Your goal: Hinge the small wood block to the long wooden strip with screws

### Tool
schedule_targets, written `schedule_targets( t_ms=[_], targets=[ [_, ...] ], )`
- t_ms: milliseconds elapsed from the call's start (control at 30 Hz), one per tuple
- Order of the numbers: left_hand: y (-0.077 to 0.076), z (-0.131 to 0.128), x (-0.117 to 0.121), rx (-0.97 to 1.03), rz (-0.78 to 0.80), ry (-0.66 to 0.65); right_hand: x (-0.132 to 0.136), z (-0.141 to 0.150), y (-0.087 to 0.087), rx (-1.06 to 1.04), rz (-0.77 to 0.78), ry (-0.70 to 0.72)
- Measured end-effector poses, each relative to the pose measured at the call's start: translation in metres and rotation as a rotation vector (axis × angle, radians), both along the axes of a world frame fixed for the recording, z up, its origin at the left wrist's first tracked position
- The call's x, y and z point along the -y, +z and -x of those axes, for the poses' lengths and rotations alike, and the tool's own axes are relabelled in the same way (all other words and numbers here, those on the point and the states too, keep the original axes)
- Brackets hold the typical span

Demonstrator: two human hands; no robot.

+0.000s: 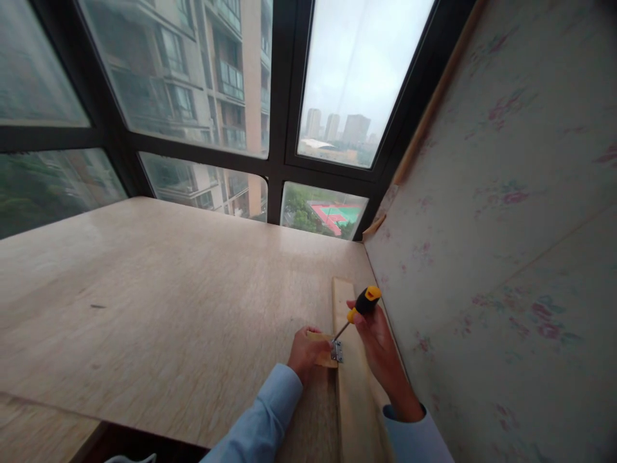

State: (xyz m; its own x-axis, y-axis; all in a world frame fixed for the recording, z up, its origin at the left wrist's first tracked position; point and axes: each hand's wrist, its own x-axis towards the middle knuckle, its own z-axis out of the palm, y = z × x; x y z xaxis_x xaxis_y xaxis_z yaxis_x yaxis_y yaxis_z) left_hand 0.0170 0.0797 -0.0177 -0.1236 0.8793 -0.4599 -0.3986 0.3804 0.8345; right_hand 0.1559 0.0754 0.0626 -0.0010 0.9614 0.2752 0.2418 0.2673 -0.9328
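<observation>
My right hand [378,344] is closed around a screwdriver [369,301] with a yellow and black handle. Its shaft slants down to the left, and the tip meets a small metal hinge [337,351]. The hinge lies across the edge of a long pale wooden board [354,392] and a short wooden piece [324,359] beside it. My left hand [306,352] grips the short piece from the left, fingertips close to the hinge. Whether a screw sits under the screwdriver tip is too small to tell.
The boards rest on a beige marble-patterned surface [193,296]. A small dark sliver [98,306] lies at the left. Close on the right rises a flower-papered wall [506,270]; dark-framed windows [277,128] stand behind. A dark gap [139,444] opens at the front edge.
</observation>
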Motion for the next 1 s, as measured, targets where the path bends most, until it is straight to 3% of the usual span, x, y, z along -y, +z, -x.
schedule_targets(
  t_ms=[200,367,433,633,767,1000],
  targets=[
    [-0.003,0.0,-0.001,-0.018,-0.03,-0.008,0.002,-0.003,0.007,-0.053,0.02,0.046],
    [-0.002,0.001,0.001,-0.045,-0.019,-0.025,-0.002,0.001,0.012,0.148,-0.031,-0.198],
    [-0.003,0.001,0.001,-0.058,-0.027,-0.03,-0.002,0.002,0.011,0.18,-0.037,-0.228],
    [-0.008,0.001,-0.001,-0.083,-0.03,-0.043,0.002,0.002,-0.004,0.021,0.007,0.015],
    [-0.008,0.0,-0.001,-0.102,-0.024,-0.039,0.002,0.0,-0.005,-0.008,0.011,0.022],
    [-0.004,0.001,0.0,-0.101,-0.03,-0.039,-0.002,0.001,0.004,0.199,-0.076,-0.255]
  ],
)
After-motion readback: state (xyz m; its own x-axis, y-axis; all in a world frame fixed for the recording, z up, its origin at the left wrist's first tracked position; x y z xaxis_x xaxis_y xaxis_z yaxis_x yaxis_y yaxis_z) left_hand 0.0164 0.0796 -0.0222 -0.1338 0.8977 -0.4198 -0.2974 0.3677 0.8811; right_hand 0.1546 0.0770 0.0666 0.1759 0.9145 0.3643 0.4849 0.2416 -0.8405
